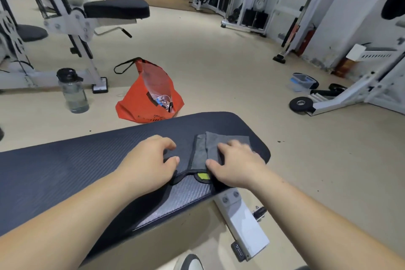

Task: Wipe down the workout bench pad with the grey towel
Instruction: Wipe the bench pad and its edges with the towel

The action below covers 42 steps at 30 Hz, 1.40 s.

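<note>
Both hands lie on the bench pad [65, 171]. The right hand [236, 164] presses flat on the folded grey towel [201, 149], and the left hand [151, 160], loosely curled just beside it, holds nothing visible. Wiping looks barely begun, with the long stretch of pad beyond the left hand yet to do.

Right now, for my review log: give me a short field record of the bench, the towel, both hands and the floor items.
bench pad: dark, textured, lying across the view
grey towel: folded, on the pad's right end as seen, green tag at its near edge
right hand: fingers spread on the towel
left hand: fingers curled, at the towel's left edge; grip unclear
floor beyond: orange bag, open; water bottle, upright
</note>
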{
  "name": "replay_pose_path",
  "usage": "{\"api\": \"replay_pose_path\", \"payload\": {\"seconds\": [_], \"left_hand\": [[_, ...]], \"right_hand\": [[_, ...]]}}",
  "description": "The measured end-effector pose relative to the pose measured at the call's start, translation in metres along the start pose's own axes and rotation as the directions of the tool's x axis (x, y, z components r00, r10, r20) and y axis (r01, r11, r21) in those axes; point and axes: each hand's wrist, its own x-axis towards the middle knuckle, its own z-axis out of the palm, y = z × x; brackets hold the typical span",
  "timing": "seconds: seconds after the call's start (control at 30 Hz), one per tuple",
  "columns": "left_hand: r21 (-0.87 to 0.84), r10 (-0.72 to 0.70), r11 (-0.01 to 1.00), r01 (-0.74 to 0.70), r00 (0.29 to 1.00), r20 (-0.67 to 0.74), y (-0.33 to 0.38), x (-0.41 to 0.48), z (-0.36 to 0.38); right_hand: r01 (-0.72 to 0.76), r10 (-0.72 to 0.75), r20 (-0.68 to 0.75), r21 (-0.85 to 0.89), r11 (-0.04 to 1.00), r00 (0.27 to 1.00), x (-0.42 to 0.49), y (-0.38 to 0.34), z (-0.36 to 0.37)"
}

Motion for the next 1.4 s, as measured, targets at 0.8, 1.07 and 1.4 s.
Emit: {"api": "replay_pose_path", "payload": {"seconds": [0.8,1.07,1.4], "left_hand": [[0.227,-0.113,0.969,0.095,0.991,0.067,-0.046,0.012,-0.014],[0.262,-0.113,0.962,0.083,0.988,0.105,-0.059,0.007,-0.019],[0.279,-0.071,0.959,0.053,0.996,0.054,-0.054,0.000,-0.017]], "right_hand": [[-0.148,0.146,-0.047,-0.033,0.988,0.988,0.108,0.001,-0.006],[0.028,-0.038,-0.093,-0.112,0.993,0.995,0.082,-0.063,0.013],[0.131,-0.133,-0.050,-0.054,0.990,0.990,0.108,-0.035,-0.003]]}}
